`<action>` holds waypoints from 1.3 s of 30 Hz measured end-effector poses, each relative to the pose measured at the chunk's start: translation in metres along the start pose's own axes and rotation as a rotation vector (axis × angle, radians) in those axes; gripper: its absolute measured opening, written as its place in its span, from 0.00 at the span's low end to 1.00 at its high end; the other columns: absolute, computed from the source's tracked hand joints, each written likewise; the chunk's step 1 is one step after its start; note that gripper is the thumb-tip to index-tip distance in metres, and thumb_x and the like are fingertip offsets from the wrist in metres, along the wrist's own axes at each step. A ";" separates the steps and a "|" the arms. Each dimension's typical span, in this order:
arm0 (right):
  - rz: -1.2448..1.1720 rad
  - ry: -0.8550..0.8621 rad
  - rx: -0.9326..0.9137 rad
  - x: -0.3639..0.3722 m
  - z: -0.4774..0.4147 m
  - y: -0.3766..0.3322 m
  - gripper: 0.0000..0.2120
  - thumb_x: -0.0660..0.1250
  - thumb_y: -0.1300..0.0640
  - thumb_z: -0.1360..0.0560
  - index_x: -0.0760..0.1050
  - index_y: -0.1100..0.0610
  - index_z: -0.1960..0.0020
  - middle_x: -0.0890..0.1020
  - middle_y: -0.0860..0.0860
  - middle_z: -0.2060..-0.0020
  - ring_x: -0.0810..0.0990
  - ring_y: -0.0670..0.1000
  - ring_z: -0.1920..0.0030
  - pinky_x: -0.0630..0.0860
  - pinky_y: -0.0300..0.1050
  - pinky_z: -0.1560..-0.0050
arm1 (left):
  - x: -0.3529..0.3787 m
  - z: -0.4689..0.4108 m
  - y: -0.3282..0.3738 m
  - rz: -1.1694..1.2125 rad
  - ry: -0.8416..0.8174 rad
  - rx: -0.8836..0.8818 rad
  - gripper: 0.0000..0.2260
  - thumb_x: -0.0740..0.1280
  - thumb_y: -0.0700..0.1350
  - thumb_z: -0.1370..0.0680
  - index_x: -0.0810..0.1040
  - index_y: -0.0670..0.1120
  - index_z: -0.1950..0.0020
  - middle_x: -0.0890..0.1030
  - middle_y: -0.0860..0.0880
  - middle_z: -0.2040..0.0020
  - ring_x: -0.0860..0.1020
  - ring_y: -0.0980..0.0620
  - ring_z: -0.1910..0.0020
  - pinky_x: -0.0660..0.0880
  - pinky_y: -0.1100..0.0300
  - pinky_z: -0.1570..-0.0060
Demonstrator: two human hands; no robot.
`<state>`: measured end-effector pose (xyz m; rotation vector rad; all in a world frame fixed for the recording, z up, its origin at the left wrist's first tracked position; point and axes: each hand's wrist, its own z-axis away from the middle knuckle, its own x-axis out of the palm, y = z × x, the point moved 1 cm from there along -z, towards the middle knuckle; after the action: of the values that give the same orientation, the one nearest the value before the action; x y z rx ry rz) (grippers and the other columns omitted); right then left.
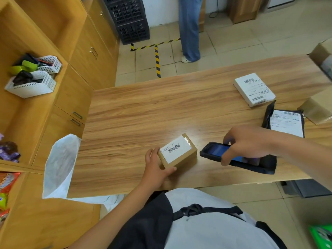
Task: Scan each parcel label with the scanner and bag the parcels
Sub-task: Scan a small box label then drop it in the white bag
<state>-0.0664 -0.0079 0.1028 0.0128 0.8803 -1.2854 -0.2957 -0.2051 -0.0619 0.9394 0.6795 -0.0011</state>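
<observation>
At the near edge of the worktop (143, 114), toward six o'clock, a small brown parcel (181, 159) sits with its white barcode label (175, 149) facing up. The left hand (156, 169) grips it from the seven o'clock side, thumb along the near face and fingers curled against its left end. Just beside the parcel at three o'clock lies the black scanner (237, 158), screen lit blue and its nose toward the parcel; the right hand (246, 142) reaches over it and clasps it, fingers on the far edge, thumb on the near. Whether the scanner rests on the wood or is lifted cannot be told. A white box parcel (254, 89) lies at two o'clock, with a black mailer parcel (283, 123) nearer at three. A white bag (59, 166) hangs over the worktop's corner at eight o'clock.
</observation>
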 end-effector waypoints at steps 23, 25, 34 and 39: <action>-0.905 -0.038 -0.147 0.110 -0.078 -0.210 0.19 0.78 0.44 0.45 0.88 0.49 0.56 0.82 0.47 0.69 0.79 0.42 0.70 0.76 0.36 0.71 | -0.189 -0.014 -0.101 0.532 0.425 -0.202 0.44 0.82 0.42 0.35 0.63 0.52 0.25 0.71 0.49 0.29 0.75 0.52 0.35 0.76 0.57 0.43; -0.918 -0.027 -0.136 0.120 -0.087 -0.232 0.11 0.79 0.47 0.41 0.88 0.46 0.58 0.82 0.47 0.69 0.80 0.42 0.70 0.76 0.36 0.71 | -0.214 -0.016 -0.120 0.530 0.497 -0.228 0.44 0.82 0.46 0.34 0.62 0.53 0.25 0.72 0.52 0.29 0.74 0.53 0.34 0.75 0.53 0.40; -0.913 0.079 -0.079 0.154 -0.116 -0.297 0.23 0.78 0.42 0.44 0.88 0.52 0.53 0.83 0.48 0.66 0.81 0.47 0.68 0.79 0.41 0.69 | -0.333 -0.034 -0.223 0.610 0.763 -0.340 0.37 0.80 0.43 0.33 0.67 0.50 0.29 0.74 0.50 0.32 0.74 0.50 0.34 0.74 0.49 0.37; -0.916 0.148 -0.049 0.169 -0.126 -0.319 0.26 0.77 0.45 0.41 0.85 0.56 0.46 0.84 0.47 0.65 0.82 0.47 0.67 0.78 0.38 0.71 | -0.391 -0.059 -0.267 0.642 0.834 -0.412 0.41 0.80 0.43 0.34 0.64 0.50 0.26 0.71 0.46 0.30 0.75 0.47 0.37 0.76 0.52 0.42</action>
<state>-0.3994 -0.1923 0.0639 -0.3775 1.0919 -2.1287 -0.7141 -0.4342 -0.0729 0.6987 1.0531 1.1107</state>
